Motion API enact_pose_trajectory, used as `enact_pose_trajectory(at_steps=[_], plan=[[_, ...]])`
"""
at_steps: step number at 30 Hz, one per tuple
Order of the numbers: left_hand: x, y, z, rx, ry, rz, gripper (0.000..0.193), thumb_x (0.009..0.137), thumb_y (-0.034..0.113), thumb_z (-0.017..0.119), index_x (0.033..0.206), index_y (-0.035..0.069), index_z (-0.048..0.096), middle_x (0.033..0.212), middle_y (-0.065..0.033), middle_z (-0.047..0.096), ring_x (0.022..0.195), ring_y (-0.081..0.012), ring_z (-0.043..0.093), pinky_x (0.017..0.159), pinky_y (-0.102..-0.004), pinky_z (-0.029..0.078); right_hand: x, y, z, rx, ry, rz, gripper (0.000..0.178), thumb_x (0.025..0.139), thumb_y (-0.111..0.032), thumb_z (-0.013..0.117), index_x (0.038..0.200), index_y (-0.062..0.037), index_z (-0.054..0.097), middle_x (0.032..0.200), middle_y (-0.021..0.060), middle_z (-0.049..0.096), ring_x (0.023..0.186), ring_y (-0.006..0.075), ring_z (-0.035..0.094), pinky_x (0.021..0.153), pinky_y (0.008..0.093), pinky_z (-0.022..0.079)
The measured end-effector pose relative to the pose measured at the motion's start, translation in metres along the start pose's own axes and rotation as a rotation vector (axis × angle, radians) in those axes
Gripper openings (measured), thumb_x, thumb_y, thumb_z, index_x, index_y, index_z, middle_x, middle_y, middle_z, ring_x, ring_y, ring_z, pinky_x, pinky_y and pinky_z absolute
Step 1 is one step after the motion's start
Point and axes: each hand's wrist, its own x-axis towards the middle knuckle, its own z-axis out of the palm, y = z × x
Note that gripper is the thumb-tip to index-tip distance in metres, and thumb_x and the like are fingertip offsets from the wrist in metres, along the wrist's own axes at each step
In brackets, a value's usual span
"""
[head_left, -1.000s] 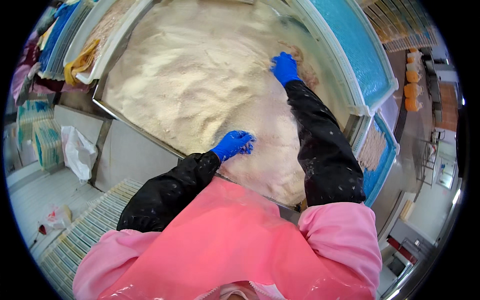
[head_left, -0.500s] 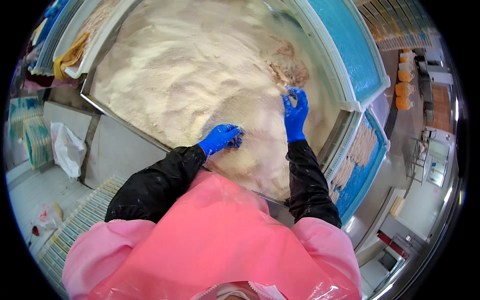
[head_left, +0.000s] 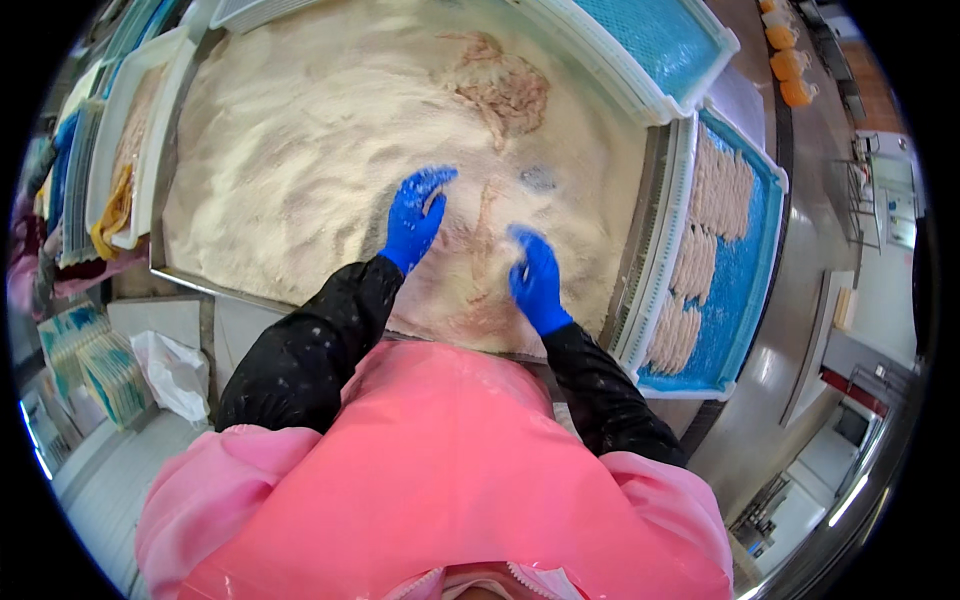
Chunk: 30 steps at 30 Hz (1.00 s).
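Observation:
A wide steel tray (head_left: pixel 230 291) holds a thick bed of pale breadcrumbs (head_left: pixel 300 150). My blue-gloved left hand (head_left: pixel 414 218) hovers over the crumbs with fingers stretched and thumb apart. Opposite it, my right hand (head_left: pixel 537 280) is open too, its fingertips slightly blurred. Between them a thin strip of raw pale-pink meat (head_left: pixel 486 230) lies lengthwise on the crumbs, and neither hand grips it. Farther off sits a heap of raw meat strips (head_left: pixel 508 90). Pinkish meat, partly dusted with crumbs, shows near the tray's close edge.
On the right, rows of coated strips (head_left: pixel 722 190) lie on a blue tray with a white rim (head_left: pixel 700 393). Another blue-lined tray (head_left: pixel 655 40) stands beyond it. A white bin (head_left: pixel 150 205) with a yellow cloth (head_left: pixel 115 215) flanks the left side. A white plastic bag (head_left: pixel 172 375) lies lower left.
My left hand has opened and moved farther over the crumbs. My right hand has left the meat heap, opened and come nearer. A meat strip now shows between them. The view has shifted.

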Motion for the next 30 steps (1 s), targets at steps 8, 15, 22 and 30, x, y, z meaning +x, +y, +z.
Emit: enact_pose_trajectory(at_steps=[8,15,22,30], plan=[[0.034,-0.006,0.084,-0.893,0.063,-0.754,0.036,0.097,0.016,0.051,0.129,-0.001,0.054,0.130,-0.0109,0.056,0.119,-0.0187,0.051,0.104,-0.0314,0.037,0.062,0.027,0.068,0.316,0.072,0.312,0.055,0.098,-0.024,0.049,0.145,-0.0002,0.033,0.147,0.0223,0.037,0.137,0.0334,0.035,0.113,0.0401,0.026],[-0.045,0.028,0.061,-1.253,0.072,-0.791,0.045,0.100,0.032,0.045,0.136,0.005,0.050,0.132,-0.0096,0.055,0.119,-0.0233,0.052,0.104,-0.0351,0.038,0.008,0.034,0.076,-0.202,0.002,0.405,0.060,0.098,-0.034,0.044,0.149,-0.0085,0.028,0.155,0.0200,0.021,0.142,0.0410,0.019,0.114,0.0504,0.017],[-0.081,-0.034,0.082,-1.588,-0.096,-0.917,0.055,0.102,0.046,0.034,0.138,0.007,0.044,0.134,-0.0128,0.052,0.119,-0.0268,0.052,0.106,-0.0363,0.039,0.015,0.018,0.064,-0.374,-0.119,0.311,0.064,0.096,-0.043,0.044,0.150,-0.0144,0.027,0.157,0.0121,0.021,0.143,0.0371,0.018,0.112,0.0592,0.009],[-0.059,0.043,0.062,-1.937,-0.160,-0.979,0.056,0.100,0.049,0.037,0.138,0.008,0.044,0.133,-0.0131,0.053,0.118,-0.0263,0.052,0.102,-0.0398,0.042,0.018,-0.045,0.076,-0.059,-0.185,0.137,0.055,0.097,-0.031,0.046,0.147,-0.0116,0.035,0.152,0.0115,0.033,0.142,0.0297,0.025,0.113,0.0554,0.008]])
